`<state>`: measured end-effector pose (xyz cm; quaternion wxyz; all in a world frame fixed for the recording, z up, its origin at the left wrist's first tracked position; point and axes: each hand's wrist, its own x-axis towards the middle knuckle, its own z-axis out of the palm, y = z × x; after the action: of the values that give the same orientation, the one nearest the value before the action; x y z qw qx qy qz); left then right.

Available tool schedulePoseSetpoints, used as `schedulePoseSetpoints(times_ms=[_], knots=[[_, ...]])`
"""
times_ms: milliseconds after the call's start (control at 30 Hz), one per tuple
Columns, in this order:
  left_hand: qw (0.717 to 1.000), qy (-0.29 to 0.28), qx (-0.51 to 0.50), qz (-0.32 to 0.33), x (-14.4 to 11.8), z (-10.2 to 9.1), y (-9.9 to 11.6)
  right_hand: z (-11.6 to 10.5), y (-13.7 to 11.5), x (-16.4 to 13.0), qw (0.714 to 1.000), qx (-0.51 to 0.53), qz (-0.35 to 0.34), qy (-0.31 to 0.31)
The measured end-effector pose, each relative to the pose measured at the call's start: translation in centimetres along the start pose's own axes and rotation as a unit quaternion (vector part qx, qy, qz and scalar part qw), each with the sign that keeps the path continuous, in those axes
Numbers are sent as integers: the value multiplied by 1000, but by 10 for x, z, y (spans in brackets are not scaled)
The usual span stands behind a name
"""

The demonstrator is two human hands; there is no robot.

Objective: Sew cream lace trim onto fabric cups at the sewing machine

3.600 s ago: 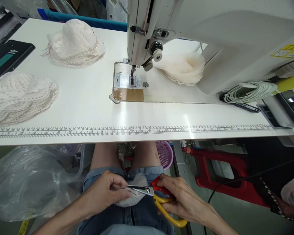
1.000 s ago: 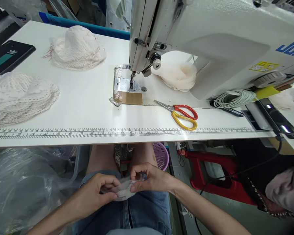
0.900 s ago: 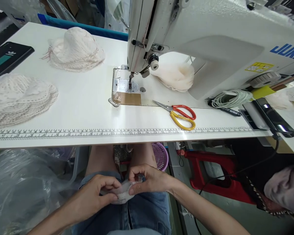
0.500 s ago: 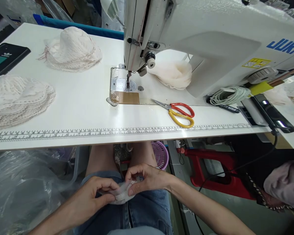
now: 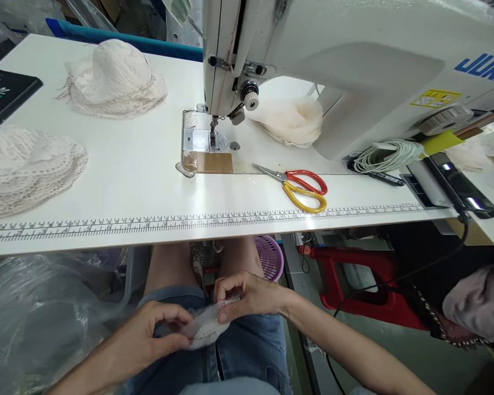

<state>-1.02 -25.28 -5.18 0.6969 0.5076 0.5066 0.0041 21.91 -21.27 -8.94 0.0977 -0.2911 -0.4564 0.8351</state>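
The sewing machine [image 5: 333, 60] stands idle on the counter [image 5: 127, 181], lace stacks [image 5: 24, 164] within reach at its left; scissors [image 5: 298, 186] lie apart beside the needle plate. Below the counter's edge, left hand [image 5: 148, 340] and right hand [image 5: 247, 296] pinch a small lace piece [image 5: 203, 329] from either side, seemingly steadying it on the lap for close fingerwork.

The person wore blue denim shorts [image 5: 247, 351] with a visible centre seam and zip fly. Both forearms were bare, with no sleeves, and the hands carried no gloves.
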Motion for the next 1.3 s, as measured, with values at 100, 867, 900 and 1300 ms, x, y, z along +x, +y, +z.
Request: schedulePoseSetpoints(times_ms=[100,867,900,1300], knots=[[1000,3,9,4,2,1,-6,-3,1,-3,999,38,7,0],[991,-9,-120,64,18,17,-1,-5,2,-8,998,55,32,14],[992,-4,-112,65,19,17,-3,-6,2,-8,998,53,34,12],[995,14,-80,60,21,14,-11,0,0,-7,1000,-17,23,-5]])
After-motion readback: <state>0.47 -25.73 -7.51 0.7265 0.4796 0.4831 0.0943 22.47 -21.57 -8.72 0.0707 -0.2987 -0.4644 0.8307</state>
